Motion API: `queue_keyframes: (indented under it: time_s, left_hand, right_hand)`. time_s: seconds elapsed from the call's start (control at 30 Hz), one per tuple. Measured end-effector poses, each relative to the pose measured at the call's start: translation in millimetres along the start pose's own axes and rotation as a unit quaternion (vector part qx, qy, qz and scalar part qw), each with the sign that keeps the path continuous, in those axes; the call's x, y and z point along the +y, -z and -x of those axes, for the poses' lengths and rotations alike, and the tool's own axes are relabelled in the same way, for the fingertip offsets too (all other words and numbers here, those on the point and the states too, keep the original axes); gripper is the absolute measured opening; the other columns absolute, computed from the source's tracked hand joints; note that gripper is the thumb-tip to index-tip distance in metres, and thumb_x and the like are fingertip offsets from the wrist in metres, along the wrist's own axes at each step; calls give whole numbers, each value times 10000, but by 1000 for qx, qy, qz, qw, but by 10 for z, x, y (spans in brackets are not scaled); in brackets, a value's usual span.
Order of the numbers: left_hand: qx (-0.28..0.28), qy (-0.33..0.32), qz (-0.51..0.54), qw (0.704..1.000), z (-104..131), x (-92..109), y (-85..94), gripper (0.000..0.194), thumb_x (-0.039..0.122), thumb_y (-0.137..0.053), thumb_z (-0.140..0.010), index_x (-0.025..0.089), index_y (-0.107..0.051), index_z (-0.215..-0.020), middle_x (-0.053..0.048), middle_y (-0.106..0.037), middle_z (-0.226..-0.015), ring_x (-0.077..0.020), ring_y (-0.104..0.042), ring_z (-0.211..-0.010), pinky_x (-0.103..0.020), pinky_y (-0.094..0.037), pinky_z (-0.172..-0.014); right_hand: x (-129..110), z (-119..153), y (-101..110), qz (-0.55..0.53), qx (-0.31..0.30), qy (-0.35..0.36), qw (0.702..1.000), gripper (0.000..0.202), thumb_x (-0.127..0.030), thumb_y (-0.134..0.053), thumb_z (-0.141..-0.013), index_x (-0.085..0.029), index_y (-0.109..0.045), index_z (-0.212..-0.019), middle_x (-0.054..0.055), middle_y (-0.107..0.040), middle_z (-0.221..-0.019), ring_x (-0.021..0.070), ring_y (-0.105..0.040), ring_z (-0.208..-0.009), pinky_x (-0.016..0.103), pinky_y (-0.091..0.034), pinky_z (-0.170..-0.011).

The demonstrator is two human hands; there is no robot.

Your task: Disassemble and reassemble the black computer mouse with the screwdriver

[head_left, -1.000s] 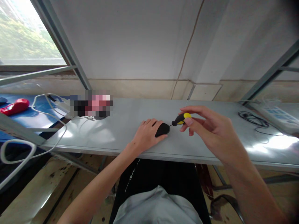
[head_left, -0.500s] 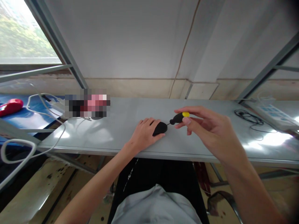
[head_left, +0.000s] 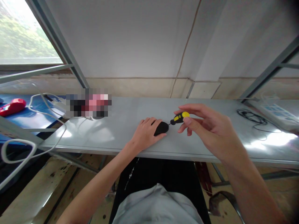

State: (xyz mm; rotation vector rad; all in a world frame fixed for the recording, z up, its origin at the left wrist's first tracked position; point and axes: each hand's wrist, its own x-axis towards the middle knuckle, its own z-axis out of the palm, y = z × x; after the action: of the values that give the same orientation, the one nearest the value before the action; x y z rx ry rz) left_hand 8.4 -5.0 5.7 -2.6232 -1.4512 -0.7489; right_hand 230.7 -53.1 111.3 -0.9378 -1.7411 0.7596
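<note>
A black computer mouse (head_left: 161, 128) lies on the grey tabletop (head_left: 126, 109), gripped by my left hand (head_left: 147, 132), which wraps round its left part. Its rounded right end sticks out past my thumb and fingers. My right hand (head_left: 205, 124) pinches a small screwdriver (head_left: 178, 118) with a black and yellow handle between thumb and fingers. The screwdriver is tilted, its thin shaft pointing left and down to the mouse's right end. Whether the tip sits in the mouse or only touches it, I cannot tell.
A coiled black cable (head_left: 251, 116) lies on the right, near a pale box-like object (head_left: 277, 115). White cables (head_left: 62, 133) hang over the left edge. A blurred-out patch (head_left: 90, 104) covers things at back left. A red object (head_left: 14, 106) rests on a blue surface.
The screwdriver handle has turned in my right fingers, so more of its yellow side shows. My left hand still holds the mouse in place; the whole view has shifted slightly.
</note>
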Motion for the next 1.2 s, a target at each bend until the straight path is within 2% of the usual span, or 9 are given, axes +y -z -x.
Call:
queue_keyframes:
  time_s: [0.23, 0.33, 0.43, 0.6, 0.73, 0.87, 0.97, 1.03, 1.2]
  left_hand:
    - [0, -7, 10, 1000, -3, 10, 19, 505, 533, -709, -1012, 221, -595, -1392, -95, -705, -1287, -315, -658, -1168, -457, -515, -1007]
    - [-2, -5, 11, 1000, -1, 13, 33, 504, 537, -709, -1010, 229, -594, -1392, -94, -704, -1294, -314, -659, -1174, -455, -516, -1011]
    - [-2, -4, 7, 1000, -3, 15, 34, 513, 536, -714, -1006, 225, -593, -1396, -96, -702, -1300, -321, -658, -1174, -464, -516, -1013]
    - [-2, -4, 6, 1000, -1, 13, 14, 497, 528, -698, -1015, 236, -589, -1403, -94, -701, -1288, -317, -653, -1173, -462, -513, -1013]
    - [2, -5, 3, 1000, 9, 3, 0, 498, 533, -691, -1017, 236, -587, -1404, -97, -696, -1291, -319, -650, -1182, -465, -510, -1015]
    - [4, -7, 3, 1000, 16, 2, 1, 506, 533, -697, -1016, 232, -588, -1407, -96, -696, -1294, -318, -650, -1182, -462, -512, -1014]
    - [6, -7, 5, 1000, 13, 7, 4, 513, 528, -711, -1009, 226, -591, -1406, -97, -697, -1301, -320, -649, -1190, -464, -512, -1020]
    - [4, -5, 6, 1000, 10, 8, 2, 513, 525, -718, -1005, 228, -594, -1405, -96, -699, -1303, -321, -651, -1191, -467, -513, -1023]
    - [9, -3, 12, 1000, 12, -2, -3, 513, 544, -705, -1009, 235, -595, -1405, -98, -701, -1301, -321, -651, -1197, -473, -513, -1036]
  right_hand:
    - [-36, 15, -17, -1, -4, 4, 1000, 246, -437, -688, -1045, -248, -768, -1180, 83, -784, -1199, 198, -816, -858, 244, -606, -583]
    - [-40, 15, -15, 0, 4, -4, 1000, 277, -440, -751, -998, -242, -777, -1189, 81, -792, -1118, 213, -813, -844, 257, -615, -584]
    - [-35, 18, -17, -5, 12, -2, 1000, 267, -428, -800, -957, -255, -796, -1160, 54, -787, -1004, 190, -789, -785, 252, -612, -583]
    - [-12, 26, -23, 6, 15, 23, 1000, 185, -394, -749, -996, -280, -824, -1120, 57, -763, -1123, 145, -739, -756, 248, -606, -590]
    - [8, 24, -19, 21, 6, 21, 1000, 227, -411, -722, -1015, -285, -813, -1180, 58, -772, -1101, 154, -748, -779, 248, -608, -601]
    - [5, 21, -7, 31, 11, 10, 999, 280, -435, -717, -1020, -260, -779, -1230, 52, -789, -1033, 145, -737, -697, 257, -611, -597]
    - [-12, 22, -3, 30, 10, 10, 999, 281, -445, -697, -1035, -256, -764, -1231, 62, -788, -1119, 137, -742, -689, 257, -611, -597]
    - [-25, 24, -8, 25, 6, 11, 1000, 277, -453, -673, -1048, -252, -761, -1218, 73, -782, -1164, 146, -757, -705, 260, -610, -589]
    - [-40, 26, -25, 22, 6, 15, 1000, 278, -460, -643, -1062, -244, -764, -1189, 85, -786, -1123, 197, -803, -806, 261, -612, -577]
